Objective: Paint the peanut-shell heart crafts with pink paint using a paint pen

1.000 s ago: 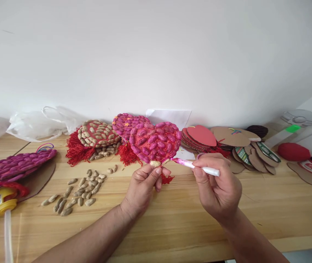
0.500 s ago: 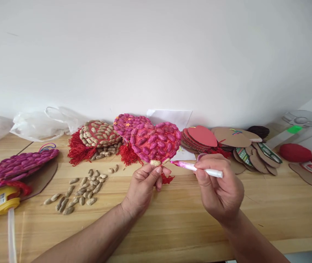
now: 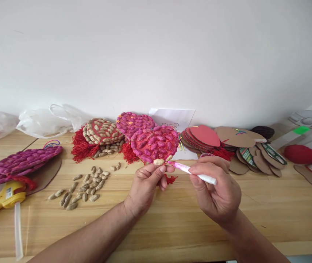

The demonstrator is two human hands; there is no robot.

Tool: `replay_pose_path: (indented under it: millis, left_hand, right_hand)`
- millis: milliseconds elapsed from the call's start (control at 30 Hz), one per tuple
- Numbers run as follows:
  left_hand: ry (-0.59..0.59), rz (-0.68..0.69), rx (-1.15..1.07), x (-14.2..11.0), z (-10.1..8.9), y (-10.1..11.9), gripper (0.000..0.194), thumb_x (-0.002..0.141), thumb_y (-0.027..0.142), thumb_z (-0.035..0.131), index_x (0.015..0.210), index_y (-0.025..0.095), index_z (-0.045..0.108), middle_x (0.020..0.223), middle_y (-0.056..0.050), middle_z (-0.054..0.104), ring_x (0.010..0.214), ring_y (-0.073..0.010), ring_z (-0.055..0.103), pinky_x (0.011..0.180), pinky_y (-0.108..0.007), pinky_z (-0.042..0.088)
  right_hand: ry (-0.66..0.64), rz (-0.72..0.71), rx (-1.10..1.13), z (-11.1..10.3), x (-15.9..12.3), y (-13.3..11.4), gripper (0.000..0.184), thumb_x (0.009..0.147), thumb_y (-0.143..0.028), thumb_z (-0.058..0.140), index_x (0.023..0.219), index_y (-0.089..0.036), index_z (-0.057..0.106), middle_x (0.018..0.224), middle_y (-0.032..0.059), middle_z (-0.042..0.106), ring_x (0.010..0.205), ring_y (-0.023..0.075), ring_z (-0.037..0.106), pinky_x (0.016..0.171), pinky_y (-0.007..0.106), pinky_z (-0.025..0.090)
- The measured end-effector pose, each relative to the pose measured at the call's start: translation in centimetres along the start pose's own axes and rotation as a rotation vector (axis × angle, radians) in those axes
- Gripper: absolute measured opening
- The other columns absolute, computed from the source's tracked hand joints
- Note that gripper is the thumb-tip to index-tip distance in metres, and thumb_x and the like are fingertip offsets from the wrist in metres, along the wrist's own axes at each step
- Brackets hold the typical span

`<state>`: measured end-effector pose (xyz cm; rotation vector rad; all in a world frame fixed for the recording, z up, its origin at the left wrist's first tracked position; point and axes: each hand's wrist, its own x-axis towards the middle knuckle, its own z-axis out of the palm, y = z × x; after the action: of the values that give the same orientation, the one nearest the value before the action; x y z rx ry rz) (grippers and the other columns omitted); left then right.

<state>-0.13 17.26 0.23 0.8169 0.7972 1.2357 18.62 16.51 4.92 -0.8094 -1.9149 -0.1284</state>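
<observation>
L hand (image 3: 147,180), thumb & fingers pinching lower edge of peanut-covered heart (image 3: 156,143), held up above table (image 3: 172,223), studded face toward viewer; R hand (image 3: 218,186), thumb & fingers pinching white marker (image 3: 207,178), pink tip close to pale peanut (image 3: 169,157) at heart's lower edge, contact unclear; loose peanuts (image 3: 100,185) & yellow glue gun (image 3: 6,199) to L; red cardboard stack (image 3: 206,135) behind R hand.
</observation>
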Motion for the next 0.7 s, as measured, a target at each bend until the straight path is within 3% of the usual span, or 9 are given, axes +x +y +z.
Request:
replay_pose_path:
  millis: [400, 700]
  left_hand:
    - [0.005, 0.01, 0.013, 0.06, 0.07, 0.15, 0.021, 0.086, 0.038, 0.077, 0.085, 0.018, 0.083, 0.05, 0.001, 0.064, 0.046, -0.0066, 0.048, 0.05, -0.019, 0.037]
    - [0.01, 0.011, 0.029, 0.04, -0.07, -0.03, 0.023, 0.086, 0.039, 0.076, 0.088, 0.017, 0.083, 0.054, -0.001, 0.065, 0.049, -0.0087, 0.05, 0.051, -0.021, 0.041]
  right_hand:
    - [-0.051, -0.02, 0.005, 0.37, 0.3, -0.28, 0.016, 0.091, -0.01, 0.063, 0.104, -0.019, 0.062, 0.086, 0.0016, 0.071, 0.088, 0.0197, 0.062, 0.086, 0.04, 0.041]
    - [-0.019, 0.021, 0.025, 0.21, 0.02, -0.14, 0.02, 0.089, -0.009, 0.064, 0.106, -0.02, 0.064, 0.087, 0.0022, 0.07, 0.089, 0.0212, 0.063, 0.085, 0.041, 0.045]
